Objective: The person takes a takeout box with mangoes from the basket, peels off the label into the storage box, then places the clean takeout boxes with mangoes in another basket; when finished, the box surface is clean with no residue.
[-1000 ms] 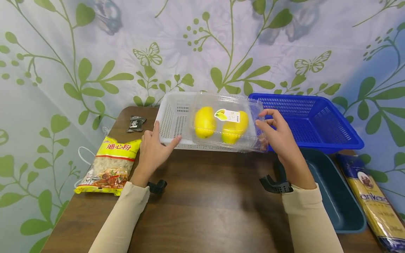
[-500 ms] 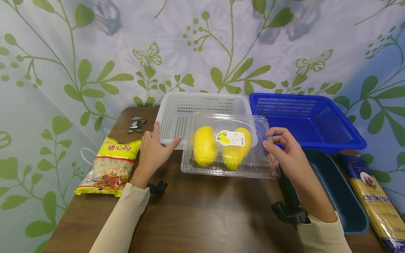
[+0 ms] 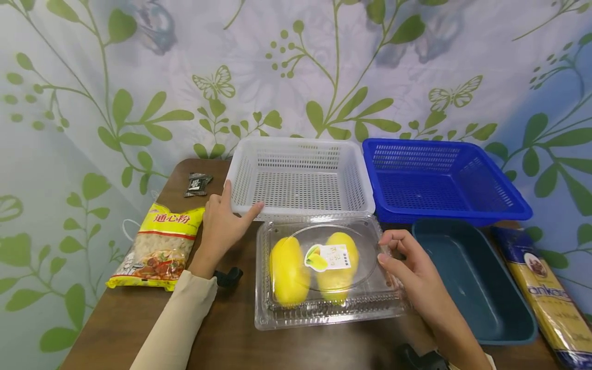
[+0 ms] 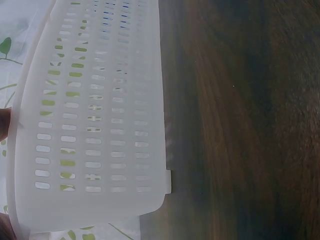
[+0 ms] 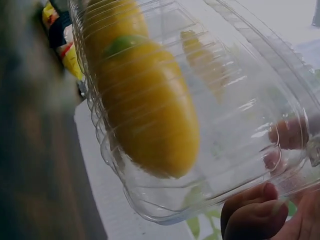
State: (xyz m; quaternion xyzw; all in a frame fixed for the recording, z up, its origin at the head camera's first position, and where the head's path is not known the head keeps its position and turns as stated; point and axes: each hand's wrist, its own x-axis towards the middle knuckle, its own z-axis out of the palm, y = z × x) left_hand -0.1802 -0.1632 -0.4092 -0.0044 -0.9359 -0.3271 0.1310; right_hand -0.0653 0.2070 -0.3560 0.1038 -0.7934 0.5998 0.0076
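My right hand [image 3: 409, 272] grips the right end of a clear plastic clamshell box [image 3: 370, 288], fingers curled at its edge. Two yellow mangoes [image 3: 290, 272] lie inside, and a white label [image 3: 330, 257] with a mango picture is stuck on the lid. In the right wrist view a mango [image 5: 150, 110] shows through the ribbed side, above the fingertips [image 5: 257, 212]. At the near left corner of the white basket [image 3: 300, 210], my left hand [image 3: 224, 221] rests with thumb and forefinger spread on the rim. The left wrist view shows the basket's slotted wall [image 4: 95, 125].
A blue basket [image 3: 444, 213] stands right of the white one, with a dark teal tub [image 3: 476, 282] before it. A long ankara pasta packet [image 3: 546, 293] lies far right. Left are a yellow macaroni bag [image 3: 162, 246] and a small black wrapped packet [image 3: 198, 184].
My right hand has drawn the mango box from over the white basket toward me, now in front of it above the table. The left hand has stayed at the basket's corner.
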